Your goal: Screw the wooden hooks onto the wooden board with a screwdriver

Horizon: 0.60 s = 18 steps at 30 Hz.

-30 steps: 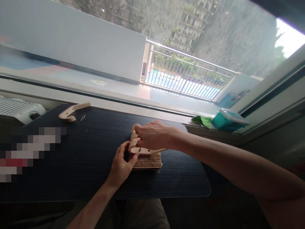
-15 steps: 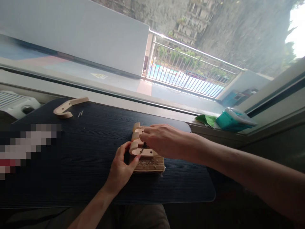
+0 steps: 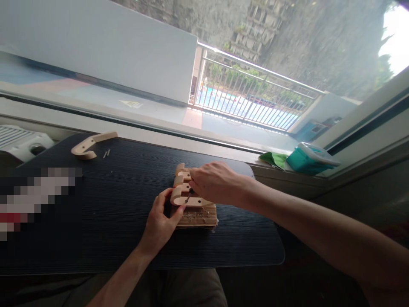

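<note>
Several pale wooden hooks lie side by side on a brown wooden block (image 3: 200, 220) strewn with small shavings. My left hand (image 3: 159, 221) grips the curved end of the nearest wooden hook (image 3: 193, 201), thumb in front and fingers behind. Above it, my right hand (image 3: 215, 182) is closed on a screwdriver (image 3: 189, 195). Its handle is mostly hidden in the fist, and the thin shaft slants down to a hole in the nearest hook, close to my left thumb. A second dark hole shows to the right. My right hand partly covers the farther hooks.
On the black table (image 3: 121, 230), another wooden hook (image 3: 83, 149) lies at the far left beside a few small screws (image 3: 106, 153). A teal box (image 3: 309, 158) and a green cloth (image 3: 273, 160) sit on the sill at right. Behind the table is a window.
The view has shifted slightly, so the table and hooks appear a little to the left. Both hands keep their holds, and the screwdriver tip stays at the same hole.
</note>
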### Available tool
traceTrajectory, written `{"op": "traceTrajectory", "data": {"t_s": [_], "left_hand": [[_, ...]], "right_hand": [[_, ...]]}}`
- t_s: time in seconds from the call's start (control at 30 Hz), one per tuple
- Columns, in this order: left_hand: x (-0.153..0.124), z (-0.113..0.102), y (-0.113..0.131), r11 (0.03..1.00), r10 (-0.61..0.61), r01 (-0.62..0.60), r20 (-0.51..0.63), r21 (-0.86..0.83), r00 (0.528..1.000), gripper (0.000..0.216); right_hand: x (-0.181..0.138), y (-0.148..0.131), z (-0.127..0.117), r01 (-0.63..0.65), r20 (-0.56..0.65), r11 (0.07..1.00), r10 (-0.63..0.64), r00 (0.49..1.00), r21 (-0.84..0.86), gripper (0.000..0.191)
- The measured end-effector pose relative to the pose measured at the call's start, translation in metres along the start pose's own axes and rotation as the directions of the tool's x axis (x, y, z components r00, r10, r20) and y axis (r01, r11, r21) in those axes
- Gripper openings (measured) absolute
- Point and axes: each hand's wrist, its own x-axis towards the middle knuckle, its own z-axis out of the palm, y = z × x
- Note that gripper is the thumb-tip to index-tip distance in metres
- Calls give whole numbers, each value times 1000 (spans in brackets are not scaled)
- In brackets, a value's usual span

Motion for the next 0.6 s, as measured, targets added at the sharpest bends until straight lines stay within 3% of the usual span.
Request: {"op": "traceTrajectory", "data": {"t_s": [0.13, 0.4, 0.6], "left_hand": [[0, 0, 0, 1000, 14, -14, -11, 4, 1000, 45], [0, 1, -3, 1000, 3, -3, -11, 3, 1000, 44], [0, 1, -5, 1000, 10, -10, -1, 11, 1000, 43]], "right_hand": [[-5, 3, -7, 12, 2, 999, -12, 1000, 50, 22], [-7, 8, -9, 217, -9, 974, -217, 976, 69, 14], [2, 9, 1, 186, -25, 980, -184, 983, 78, 15]]}}
